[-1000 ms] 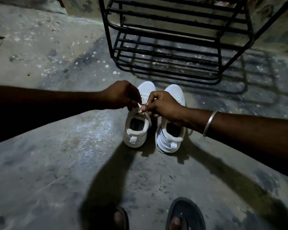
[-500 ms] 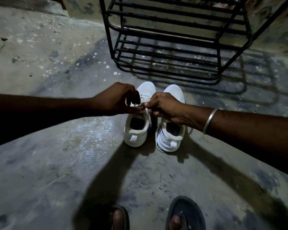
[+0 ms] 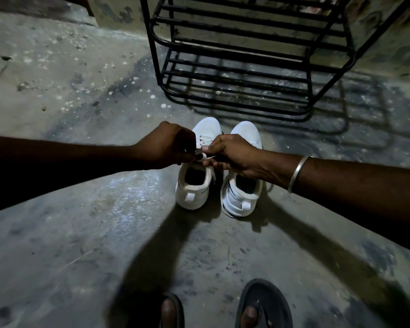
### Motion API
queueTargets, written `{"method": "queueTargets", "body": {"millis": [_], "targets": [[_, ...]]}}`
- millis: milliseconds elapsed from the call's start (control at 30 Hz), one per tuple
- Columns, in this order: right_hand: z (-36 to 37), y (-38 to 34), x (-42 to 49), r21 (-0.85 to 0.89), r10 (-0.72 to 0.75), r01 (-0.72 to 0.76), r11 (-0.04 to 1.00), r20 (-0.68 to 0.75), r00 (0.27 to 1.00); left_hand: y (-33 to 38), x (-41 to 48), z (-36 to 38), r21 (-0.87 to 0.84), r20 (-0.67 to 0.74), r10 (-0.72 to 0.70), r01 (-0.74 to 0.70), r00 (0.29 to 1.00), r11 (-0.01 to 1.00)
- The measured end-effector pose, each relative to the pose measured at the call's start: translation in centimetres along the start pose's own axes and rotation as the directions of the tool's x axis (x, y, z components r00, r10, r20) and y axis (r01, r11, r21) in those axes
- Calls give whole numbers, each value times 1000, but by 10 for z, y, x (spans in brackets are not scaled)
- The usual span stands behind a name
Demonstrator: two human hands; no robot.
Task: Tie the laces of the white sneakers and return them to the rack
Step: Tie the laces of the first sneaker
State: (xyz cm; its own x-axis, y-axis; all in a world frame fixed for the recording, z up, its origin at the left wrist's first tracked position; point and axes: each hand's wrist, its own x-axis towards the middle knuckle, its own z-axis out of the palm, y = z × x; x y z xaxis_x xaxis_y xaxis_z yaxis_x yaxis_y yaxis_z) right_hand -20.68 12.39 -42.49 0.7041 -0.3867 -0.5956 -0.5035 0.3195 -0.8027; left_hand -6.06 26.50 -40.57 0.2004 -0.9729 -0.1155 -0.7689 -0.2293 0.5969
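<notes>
Two white sneakers stand side by side on the concrete floor, toes pointing at the rack. Over the left sneaker (image 3: 193,185) my left hand (image 3: 166,145) and my right hand (image 3: 232,153) nearly meet, each pinching part of its white lace (image 3: 205,156). My right wrist wears a silver bangle and crosses above the right sneaker (image 3: 243,197), whose laces I cannot make out. The black metal shoe rack (image 3: 237,74) stands just beyond the toes, its visible shelves bare.
My two feet in dark sandals (image 3: 263,304) are at the bottom edge. Stained, speckled concrete floor (image 3: 81,221) spreads to the left and right. A wall (image 3: 118,10) rises behind the rack.
Both hands have stayed over the left sneaker, working its lace; the left hand shifted slightly toward me and the fingers of both regripped the lace. The sneakers have not moved.
</notes>
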Motion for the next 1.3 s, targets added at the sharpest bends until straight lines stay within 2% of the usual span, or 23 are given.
{"method": "queueTargets", "body": {"millis": [133,233,367,433,533,667,767,1300], "targets": [[-7,5,3,-7,33,-34,999,-78,996,-10,-4,-1,-145,-34,-118,112,992,983],[-11,12,3,-95,51,-63,993,-121,991,-17,-11,2,-230,-32,-218,205,975,951],[-9,20,3,-206,-16,-13,978,-139,990,-24,-15,7,-352,3,-288,271,958,896],[-9,21,3,-235,-53,19,972,-140,989,-26,-16,9,-325,22,-325,315,945,892],[-12,21,1,-332,-119,91,939,-65,991,-26,-16,9,-311,31,-368,359,929,880],[-19,24,1,-553,-243,212,806,17,970,-28,-16,5,-298,24,-393,382,919,875],[-22,24,4,-651,-298,260,713,54,953,-27,-17,5,-276,15,-390,379,921,883],[-21,28,7,-750,-381,251,612,-3,924,-28,-13,5,-197,-27,-387,374,922,906]]}}
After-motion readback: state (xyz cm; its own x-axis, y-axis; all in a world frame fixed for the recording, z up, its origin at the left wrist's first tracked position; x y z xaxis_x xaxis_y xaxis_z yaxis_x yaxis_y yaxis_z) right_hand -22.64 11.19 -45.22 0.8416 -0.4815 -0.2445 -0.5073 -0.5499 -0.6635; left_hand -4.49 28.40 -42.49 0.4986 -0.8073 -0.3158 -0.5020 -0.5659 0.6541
